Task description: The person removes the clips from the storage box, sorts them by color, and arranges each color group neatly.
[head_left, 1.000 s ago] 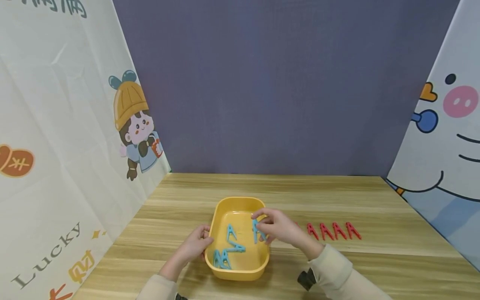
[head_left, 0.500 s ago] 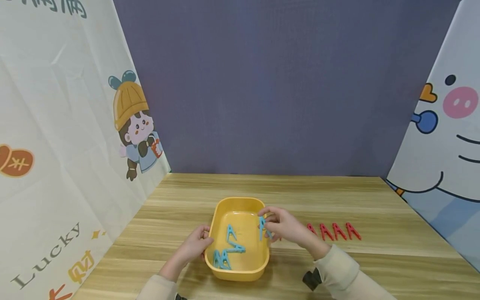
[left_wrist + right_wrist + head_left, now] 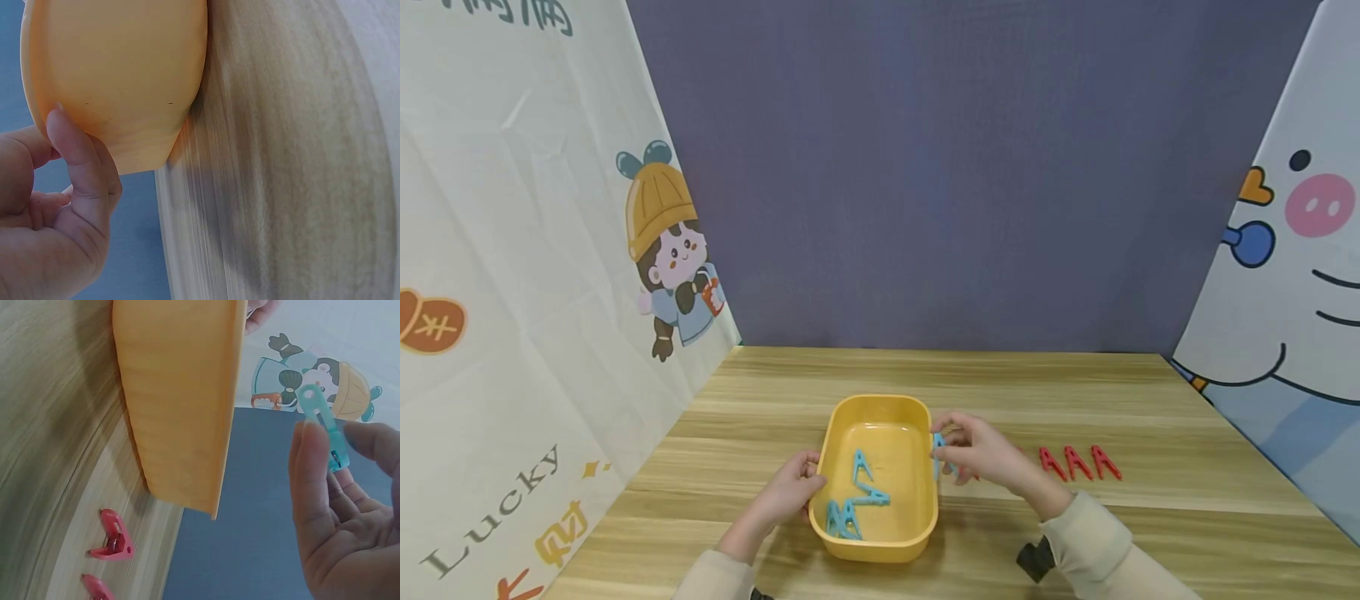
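My left hand [image 3: 788, 492] grips the left rim of a yellow plastic tray [image 3: 880, 552]. In the left wrist view, the fingers [image 3: 84, 165] curl at the tray's rim. My right hand [image 3: 985, 457] pinches a light blue clothespin [image 3: 937, 450] between thumb and fingers, just beyond the tray's right rim. The right wrist view shows this clothespin raised above the table, apart from the tray wall [image 3: 181, 406]. Inside the tray lie several more blue clothespins [image 3: 872, 497], mostly toward the near left side.
Red clothespins [image 3: 1075, 462] stand in a row on the wooden table [image 3: 1210, 517], right of the tray. My right hand partly hides the row's left end. A dark backdrop [image 3: 955, 183] rises behind the table, with printed sheets [image 3: 535, 250] at both sides.
My right hand has moved right with the blue clothespin, from over the tray's interior to past its right rim. My left hand and the tray have stayed in place.
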Tool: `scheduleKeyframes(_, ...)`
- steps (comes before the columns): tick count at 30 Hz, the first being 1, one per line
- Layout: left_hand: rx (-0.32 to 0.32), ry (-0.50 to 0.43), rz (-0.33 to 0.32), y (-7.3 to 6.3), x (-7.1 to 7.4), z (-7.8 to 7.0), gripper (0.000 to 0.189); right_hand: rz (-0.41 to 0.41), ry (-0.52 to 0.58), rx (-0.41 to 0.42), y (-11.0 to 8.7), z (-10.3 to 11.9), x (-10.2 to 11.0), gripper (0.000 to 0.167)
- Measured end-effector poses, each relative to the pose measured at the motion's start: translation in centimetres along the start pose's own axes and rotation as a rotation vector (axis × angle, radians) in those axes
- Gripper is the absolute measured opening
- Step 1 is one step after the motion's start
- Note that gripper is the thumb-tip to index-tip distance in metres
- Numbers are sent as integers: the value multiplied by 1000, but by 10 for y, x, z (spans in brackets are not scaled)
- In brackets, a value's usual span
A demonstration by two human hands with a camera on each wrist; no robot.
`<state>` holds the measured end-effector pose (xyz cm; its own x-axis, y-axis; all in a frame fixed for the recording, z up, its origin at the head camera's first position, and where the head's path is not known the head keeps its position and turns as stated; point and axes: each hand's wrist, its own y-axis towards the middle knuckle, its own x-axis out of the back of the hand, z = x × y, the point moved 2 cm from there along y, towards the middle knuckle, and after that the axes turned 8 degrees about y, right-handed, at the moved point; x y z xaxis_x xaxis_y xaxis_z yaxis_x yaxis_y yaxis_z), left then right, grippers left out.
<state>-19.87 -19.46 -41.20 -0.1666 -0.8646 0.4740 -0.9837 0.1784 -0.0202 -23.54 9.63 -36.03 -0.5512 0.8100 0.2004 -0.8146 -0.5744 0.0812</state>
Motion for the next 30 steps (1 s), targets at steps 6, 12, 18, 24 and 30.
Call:
scheduleKeyframes(6, 0, 3, -8, -1, 0, -1, 35, 6, 12, -7, -2, -5, 4, 31)
scheduleKeyframes(12, -1, -1, -8, -1, 0, -1, 33, 7, 17, -14, -3, -13, 8, 29)
scheduleKeyframes(18, -3, 2, -4, -2, 1, -2, 33, 7, 17, -26, -5, -16, 10, 29)
scheduleKeyframes(24, 4, -6, -2, -2, 0, -2, 34, 9, 14, -22, -7, -20, 13, 34)
scheduleKeyframes(30, 3, 1, -3, -1, 0, -2, 33, 6, 25, -23, -9, -26, 16, 30)
